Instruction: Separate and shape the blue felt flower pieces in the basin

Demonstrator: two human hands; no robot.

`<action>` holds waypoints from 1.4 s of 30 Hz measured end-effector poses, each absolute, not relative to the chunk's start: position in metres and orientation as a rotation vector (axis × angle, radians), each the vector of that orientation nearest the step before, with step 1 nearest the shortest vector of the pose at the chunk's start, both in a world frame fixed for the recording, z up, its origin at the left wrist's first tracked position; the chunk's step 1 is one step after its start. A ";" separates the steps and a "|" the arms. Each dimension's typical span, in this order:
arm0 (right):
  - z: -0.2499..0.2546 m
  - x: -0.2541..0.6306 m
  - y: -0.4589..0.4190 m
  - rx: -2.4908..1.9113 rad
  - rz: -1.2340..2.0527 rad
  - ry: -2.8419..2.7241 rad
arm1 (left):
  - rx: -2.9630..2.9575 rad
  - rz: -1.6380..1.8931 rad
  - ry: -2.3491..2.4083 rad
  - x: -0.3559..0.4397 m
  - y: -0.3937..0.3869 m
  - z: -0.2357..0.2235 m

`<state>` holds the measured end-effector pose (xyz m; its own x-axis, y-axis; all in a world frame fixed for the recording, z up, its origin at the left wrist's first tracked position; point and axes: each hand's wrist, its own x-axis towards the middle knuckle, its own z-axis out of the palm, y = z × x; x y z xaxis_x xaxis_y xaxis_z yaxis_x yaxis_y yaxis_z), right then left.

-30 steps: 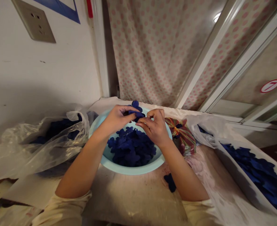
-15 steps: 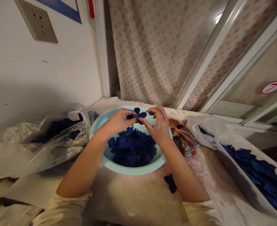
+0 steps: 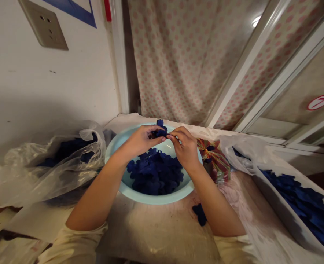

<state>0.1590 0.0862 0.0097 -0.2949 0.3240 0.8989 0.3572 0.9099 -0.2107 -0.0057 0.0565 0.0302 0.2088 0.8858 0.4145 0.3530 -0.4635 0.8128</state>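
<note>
Hands curl nearly closed above a pale blue basin [image 3: 153, 198]: the left hand [image 3: 138, 141] and the right hand [image 3: 185, 148] pinch a dark blue flower cutout [image 3: 160, 129] between their fingertips, over the far rim. More cutouts [image 3: 155, 172] lie heaped inside the basin.

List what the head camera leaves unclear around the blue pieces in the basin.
Head view:
- Middle of the held blue piece: hidden by the left hand and right hand.
- Floor of the basin: hidden by the blue pile.
- Contents of the clear plastic bag: blurred by its film.
- Far end of the white tray: cut off by the right edge.
</note>
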 end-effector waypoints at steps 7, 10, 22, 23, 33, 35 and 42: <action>0.009 0.157 0.083 -0.455 0.042 -1.780 | 1.903 1.125 1.152 -0.007 0.055 0.030; 0.008 0.159 0.082 -0.446 -0.032 -1.773 | 1.899 1.139 1.128 -0.005 0.049 0.035; 0.009 0.164 0.081 -0.400 -0.366 -1.864 | 1.840 1.206 1.113 -0.005 0.048 0.040; 0.010 0.163 0.081 -0.412 -0.367 -1.886 | 1.848 1.221 1.141 -0.005 0.049 0.039; 0.007 0.155 0.083 -0.392 -0.173 -2.610 | 1.684 1.797 1.371 -0.018 0.066 0.033; 0.006 0.155 0.082 -0.478 -0.131 -2.494 | 1.746 1.703 1.353 -0.017 0.064 0.034; 0.010 0.159 0.082 -0.622 0.009 -1.915 | 1.963 1.321 1.222 -0.003 0.053 0.036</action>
